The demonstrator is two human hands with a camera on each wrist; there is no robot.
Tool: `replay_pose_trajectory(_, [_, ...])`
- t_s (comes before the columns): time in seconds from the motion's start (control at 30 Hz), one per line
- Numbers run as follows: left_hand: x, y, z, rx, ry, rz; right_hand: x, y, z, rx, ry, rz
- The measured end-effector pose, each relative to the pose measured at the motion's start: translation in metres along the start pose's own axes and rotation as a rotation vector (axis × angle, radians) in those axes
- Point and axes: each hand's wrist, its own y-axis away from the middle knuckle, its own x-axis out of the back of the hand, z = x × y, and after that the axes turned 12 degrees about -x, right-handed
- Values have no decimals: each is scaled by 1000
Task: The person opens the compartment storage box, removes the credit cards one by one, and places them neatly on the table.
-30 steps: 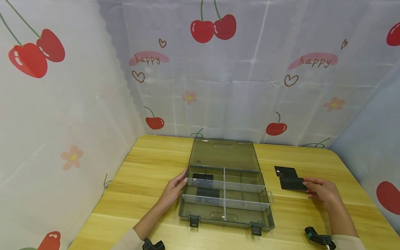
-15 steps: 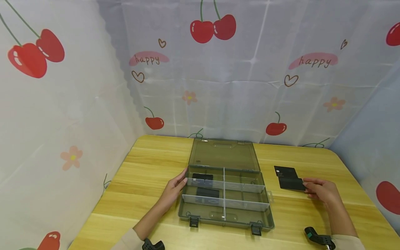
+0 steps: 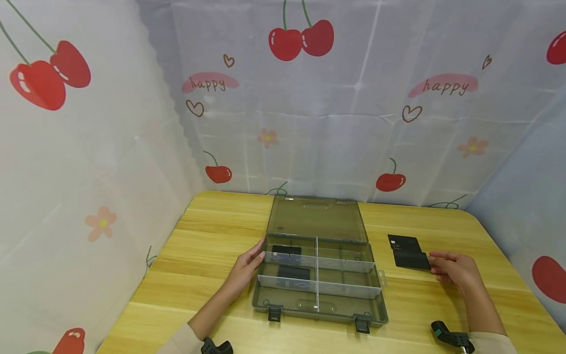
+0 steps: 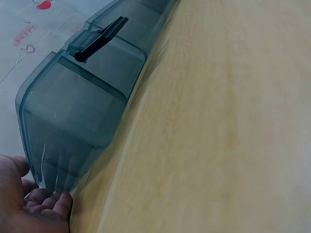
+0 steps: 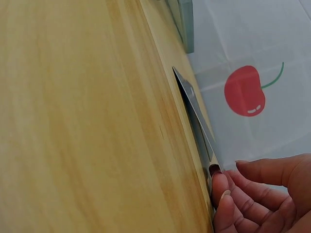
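Note:
An organizer box of smoky clear plastic lies open, its lid folded back. My left hand holds the box's left side; the left wrist view shows its fingers tucked low against the wall. Two black cards lie right of the box. The farther one is marked VIP; the nearer, plain card overlaps it. My right hand holds the plain card by its right edge. In the right wrist view that card slants up from the table, a fingertip under its edge and the thumb close above.
Clear dividers split the box. Black cards lie in two left compartments, a far one and a middle one. Two black latches hang at the front. Cherry-print cloth surrounds the wooden table.
The plain card has shifted slightly left, so less of it lies under my right fingers. Both hands and the box stay nearly where they were.

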Motion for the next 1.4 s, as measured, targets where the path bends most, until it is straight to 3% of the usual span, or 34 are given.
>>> replay_pose_trajectory(1.23, [-4,-2,-5,-3,-5,-32,6,6,1,-12,45,12])
replay_pose_trajectory(1.4, [-1,0,-2,-2,-31,0,-1,5,-6,48,92,19])
